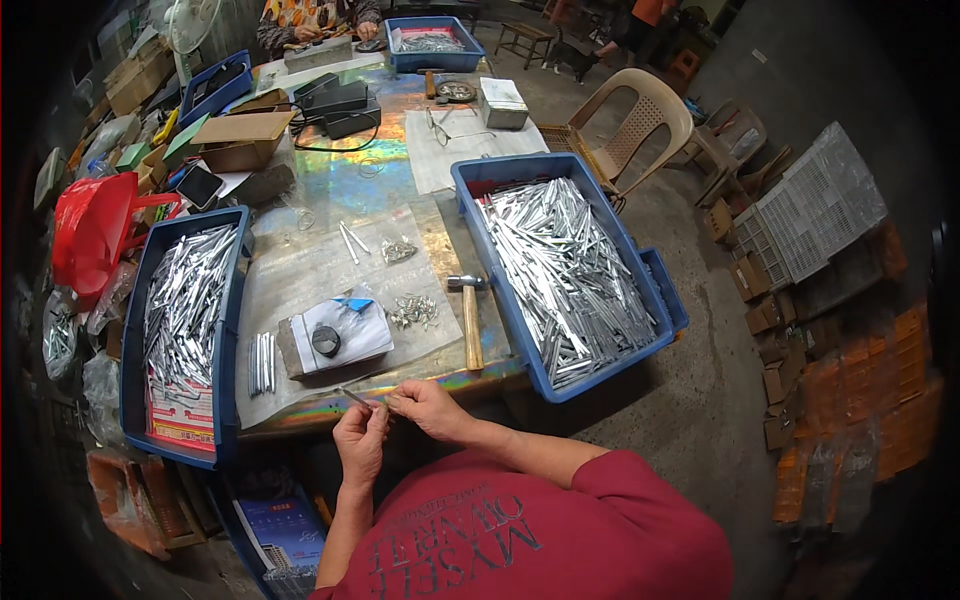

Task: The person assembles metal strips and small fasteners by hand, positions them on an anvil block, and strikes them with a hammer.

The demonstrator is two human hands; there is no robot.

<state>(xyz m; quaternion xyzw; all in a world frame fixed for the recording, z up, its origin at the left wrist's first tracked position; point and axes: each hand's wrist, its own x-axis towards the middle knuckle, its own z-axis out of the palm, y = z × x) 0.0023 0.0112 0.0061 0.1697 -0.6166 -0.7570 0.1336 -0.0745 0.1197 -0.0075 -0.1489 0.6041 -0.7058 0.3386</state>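
Note:
A thin grey metal strip (352, 396) sticks out of my left hand (361, 442), pinched between its fingertips near the table's front edge. My right hand (432, 410) meets it there with fingers pressed together; whatever they grip is too small to make out. Just beyond stands a block (362, 350) covered with white paper, carrying a round black piece (326, 341) and a blue scrap (353, 303). Several silvery strips (262, 363) lie side by side left of the block. Small metal parts (415, 311) are heaped on its right, near a hammer (472, 325) with a wooden handle.
Blue bins of metal strips flank me, one on the left (129, 400) and a larger one on the right (530, 372). Farther off are eyeglasses (438, 128), a second block (503, 103) and a plastic chair (640, 120). Another person's hands (337, 31) work at the far end.

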